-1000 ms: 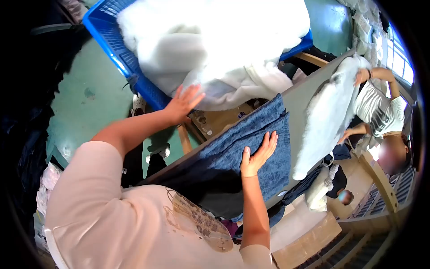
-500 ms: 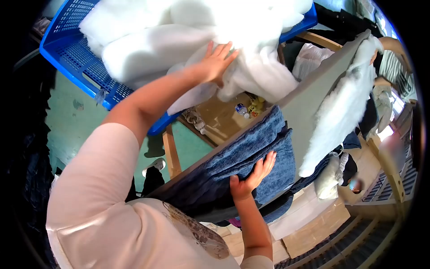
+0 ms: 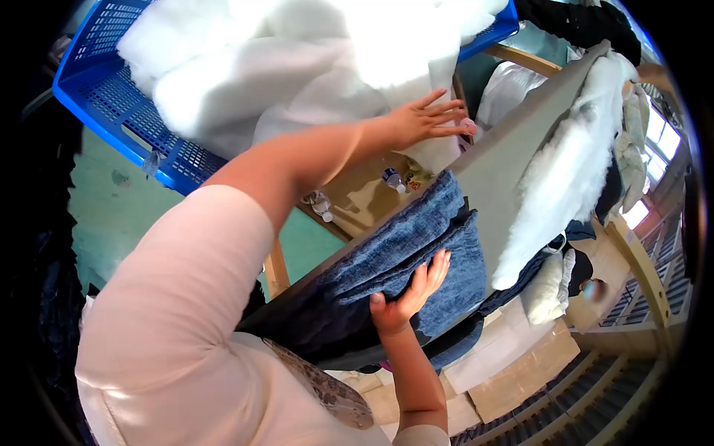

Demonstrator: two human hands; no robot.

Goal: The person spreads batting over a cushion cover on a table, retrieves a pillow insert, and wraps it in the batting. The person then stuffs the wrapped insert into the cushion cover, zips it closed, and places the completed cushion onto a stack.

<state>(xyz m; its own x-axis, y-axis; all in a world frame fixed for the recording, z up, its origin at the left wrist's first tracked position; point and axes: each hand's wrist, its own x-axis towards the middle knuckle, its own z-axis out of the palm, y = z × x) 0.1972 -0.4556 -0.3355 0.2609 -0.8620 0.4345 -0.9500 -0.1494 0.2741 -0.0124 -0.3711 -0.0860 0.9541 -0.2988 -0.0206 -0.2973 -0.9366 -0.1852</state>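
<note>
My left hand (image 3: 430, 123) is stretched out with its fingers spread, between the white fluffy batting (image 3: 312, 82) and the far part of the grey tabletop (image 3: 513, 160). By its fingertips is a small pinkish thing (image 3: 467, 126); I cannot tell whether they touch it. My right hand (image 3: 409, 297) lies flat, fingers extended, on a folded dark blue denim-like cloth (image 3: 446, 245) along the near part of the tabletop. A long strip of white batting (image 3: 569, 171) lies on the table's right side.
A blue plastic basket (image 3: 111, 134) holds the heaped batting. Below the table, a wooden shelf (image 3: 357, 197) bears plastic bottles (image 3: 393, 178). A clear plastic bag (image 3: 509, 89) lies beyond the table. Another person (image 3: 593, 290) is at the right, near cream-coloured bundles (image 3: 547, 290).
My left hand has come off the batting and moved right and slightly down, towards the table edge. My right hand stays on the blue cloth.
</note>
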